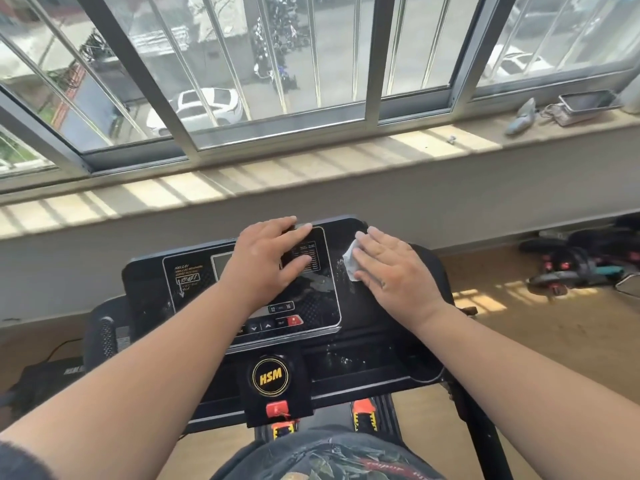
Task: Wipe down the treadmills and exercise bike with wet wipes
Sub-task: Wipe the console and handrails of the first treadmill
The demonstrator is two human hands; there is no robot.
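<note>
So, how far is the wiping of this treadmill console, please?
Done, apparently: wet smears shine on the display panel and droplets on the tray below it. In hand: the right hand presses a white wet wipe flat on the treadmill console, right of the panel, while the left hand rests on the panel. Left: the console's left side looks dry; other machines are out of view.

The black treadmill console [149,282] carries a white wet wipe [350,261] near its right edge, and both hands lie flat on it. Behind it, the window sill [311,168] holds a tablet [585,101] on a pouch near its right end.
</note>
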